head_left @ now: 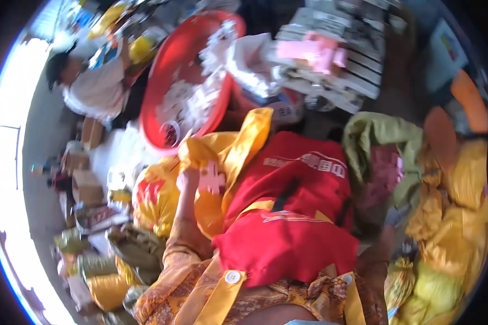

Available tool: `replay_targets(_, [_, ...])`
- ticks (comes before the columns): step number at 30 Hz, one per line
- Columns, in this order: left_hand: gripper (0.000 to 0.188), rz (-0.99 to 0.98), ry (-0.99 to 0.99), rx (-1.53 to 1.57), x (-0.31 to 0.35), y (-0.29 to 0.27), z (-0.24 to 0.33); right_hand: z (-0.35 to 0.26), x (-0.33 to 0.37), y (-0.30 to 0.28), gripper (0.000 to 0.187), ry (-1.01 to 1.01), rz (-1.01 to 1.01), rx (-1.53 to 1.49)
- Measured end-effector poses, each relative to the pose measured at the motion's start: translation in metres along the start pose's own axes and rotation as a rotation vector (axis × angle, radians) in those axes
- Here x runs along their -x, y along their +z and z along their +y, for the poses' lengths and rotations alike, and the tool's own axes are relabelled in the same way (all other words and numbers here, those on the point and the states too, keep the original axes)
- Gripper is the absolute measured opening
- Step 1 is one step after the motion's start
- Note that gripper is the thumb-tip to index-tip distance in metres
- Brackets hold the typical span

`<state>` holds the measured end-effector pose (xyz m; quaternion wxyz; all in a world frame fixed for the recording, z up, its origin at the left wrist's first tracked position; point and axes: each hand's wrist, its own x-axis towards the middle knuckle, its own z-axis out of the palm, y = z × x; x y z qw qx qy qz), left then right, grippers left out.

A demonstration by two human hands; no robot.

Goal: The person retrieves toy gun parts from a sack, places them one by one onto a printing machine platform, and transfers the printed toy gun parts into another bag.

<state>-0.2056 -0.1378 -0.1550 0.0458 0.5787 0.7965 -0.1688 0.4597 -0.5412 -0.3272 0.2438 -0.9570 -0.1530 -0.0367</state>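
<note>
My left hand (188,179) is closed on the edge of a yellow plastic bag (249,132), which stands half open to the left of my lap. A pink piece with a notched outline (211,177) shows at the bag, next to this hand. My right hand (386,237) is low on the right, dark and smeared by motion, and its fingers cannot be made out. Just beyond it, an olive-green sack (371,124) gapes open with more pink pieces (386,165) inside. A red apron (293,216) covers my lap between the two.
A large red basin (160,86) with white scraps stands ahead on the left, beside a white sack (249,57). Pink pieces (314,51) lie on stacked grey slats (358,65). Filled yellow bags (455,238) crowd the right. Another person (97,92) sits far left.
</note>
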Motion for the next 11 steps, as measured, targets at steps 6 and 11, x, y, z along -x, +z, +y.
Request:
replay_targets(6, [0.096, 0.307, 0.535, 0.038, 0.002, -0.01, 0.091, -0.038, 0.016, -0.033, 0.083, 0.332, -0.029, 0.119])
replay_targets(11, [0.103, 0.114, 0.629, -0.262, -0.045, 0.013, 0.136, 0.054, 0.01, 0.023, 0.096, 0.431, -0.048, -0.17])
